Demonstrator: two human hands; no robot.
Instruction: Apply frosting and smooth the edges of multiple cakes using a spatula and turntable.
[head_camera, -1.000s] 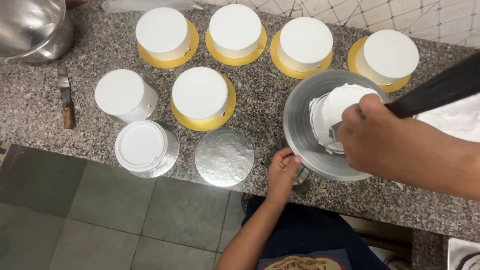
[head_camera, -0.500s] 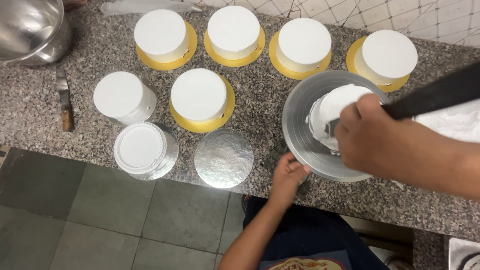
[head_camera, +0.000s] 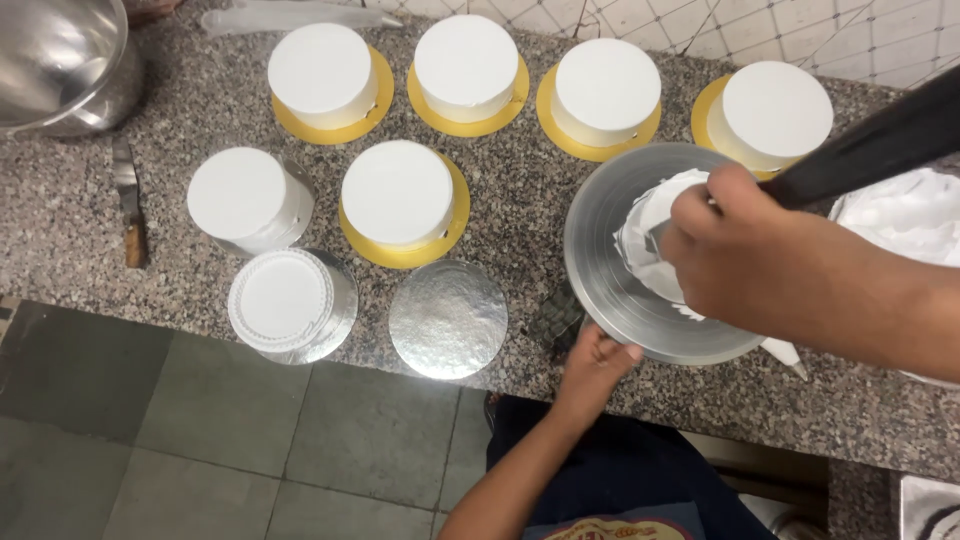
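Gripping a scraper (head_camera: 668, 232) against the half-iced cake (head_camera: 655, 240), right hand (head_camera: 745, 255) works while left hand (head_camera: 592, 362) clasps the turntable (head_camera: 610, 290) rim; six iced cakes (head_camera: 398, 192) stand finished, two silver boards (head_camera: 447, 319) wait.

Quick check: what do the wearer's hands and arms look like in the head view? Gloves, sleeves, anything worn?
Both are bare: no gloves, and no rings, watch or bands that show. The left hand and its forearm show no sleeve down to the frame edge. The right hand and forearm are likewise uncovered as far as the picture's right edge.
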